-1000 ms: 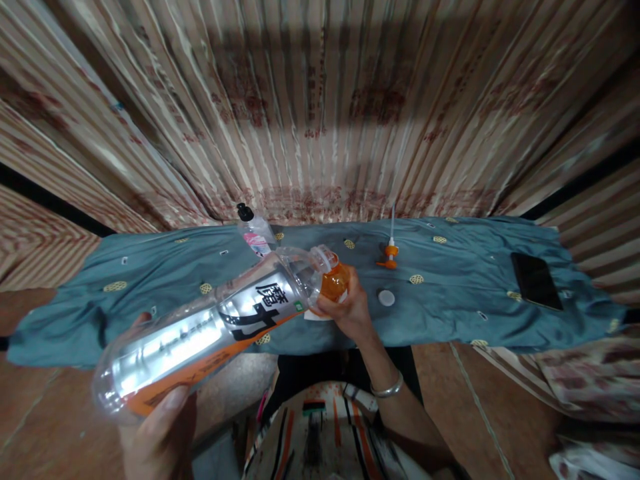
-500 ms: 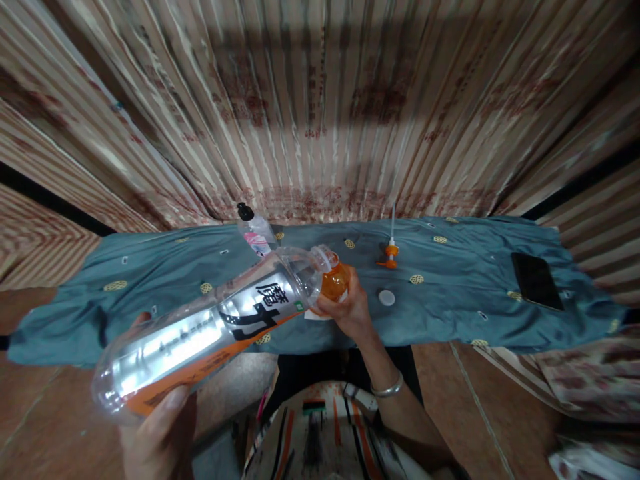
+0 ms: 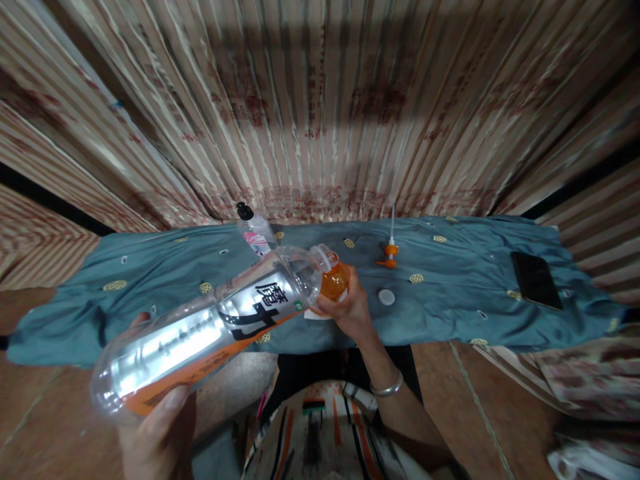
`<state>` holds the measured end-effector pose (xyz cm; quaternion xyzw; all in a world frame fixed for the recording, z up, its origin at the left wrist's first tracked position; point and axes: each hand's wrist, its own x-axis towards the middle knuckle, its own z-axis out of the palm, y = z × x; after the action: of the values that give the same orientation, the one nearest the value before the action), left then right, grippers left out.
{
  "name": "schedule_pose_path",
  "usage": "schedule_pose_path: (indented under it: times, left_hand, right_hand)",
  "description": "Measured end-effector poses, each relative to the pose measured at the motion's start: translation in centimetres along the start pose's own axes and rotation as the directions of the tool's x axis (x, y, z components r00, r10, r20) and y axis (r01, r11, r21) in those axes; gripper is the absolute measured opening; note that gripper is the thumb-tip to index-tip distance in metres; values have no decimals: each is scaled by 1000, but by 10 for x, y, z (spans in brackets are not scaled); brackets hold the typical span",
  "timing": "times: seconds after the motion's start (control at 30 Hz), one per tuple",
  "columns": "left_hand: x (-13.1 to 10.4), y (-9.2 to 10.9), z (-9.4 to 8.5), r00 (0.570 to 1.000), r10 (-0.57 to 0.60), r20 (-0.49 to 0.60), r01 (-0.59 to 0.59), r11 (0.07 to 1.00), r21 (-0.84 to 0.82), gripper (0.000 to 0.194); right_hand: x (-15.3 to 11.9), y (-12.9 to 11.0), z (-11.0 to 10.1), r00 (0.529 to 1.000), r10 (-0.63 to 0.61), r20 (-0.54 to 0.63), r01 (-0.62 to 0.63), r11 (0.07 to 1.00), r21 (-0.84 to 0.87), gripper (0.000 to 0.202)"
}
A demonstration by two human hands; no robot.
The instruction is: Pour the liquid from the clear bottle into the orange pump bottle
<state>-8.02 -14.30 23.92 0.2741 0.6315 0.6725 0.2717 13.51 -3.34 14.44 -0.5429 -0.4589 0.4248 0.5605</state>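
Observation:
My left hand (image 3: 157, 427) is closed round the base of a large clear plastic bottle (image 3: 210, 327) with a silver and orange label. The bottle is tilted, its neck raised to the right and its mouth meeting the top of an orange bottle (image 3: 334, 281). Around that smaller orange bottle my right hand (image 3: 351, 307) is wrapped, hiding part of it; a white label edge shows below. Whether liquid passes between the two mouths I cannot tell. An orange pump head (image 3: 391, 253) with a white tube lies to the right, beyond a white round cap (image 3: 387, 297).
A clear bottle with a black top and pink label (image 3: 257, 233) stands behind the large bottle. At the right end of the cloth-covered table (image 3: 455, 287) lies a black phone (image 3: 537, 280). A pleated curtain (image 3: 320, 113) hangs along the table's far edge.
Hardly anything differs. The base of the large bottle has shifted very slightly left, while both hands keep their holds and the two mouths stay together.

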Motion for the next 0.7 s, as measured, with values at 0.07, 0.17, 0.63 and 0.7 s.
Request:
schedule_pose_path:
  times: [0.07,0.17,0.63,0.7]
  left_hand:
    - [0,0,-1,1000,-14,-24,15,1000,1,55]
    - [-4,2,0,1000,-4,-15,4,1000,-6,55]
    - [-1,-4,-2,1000,-4,-9,4,1000,-12,60]
    - [1,-4,-3,1000,2,2,-2,1000,-15,59]
  right_hand:
    - [0,-1,0,1000,8,7,-8,1000,-5,61]
    - [0,0,0,1000,17,11,-17,1000,-5,61]
    - [0,-8,1,999,38,9,-39,997,63,62]
    - [0,-6,0,1000,23,3,-23,999,47,62]
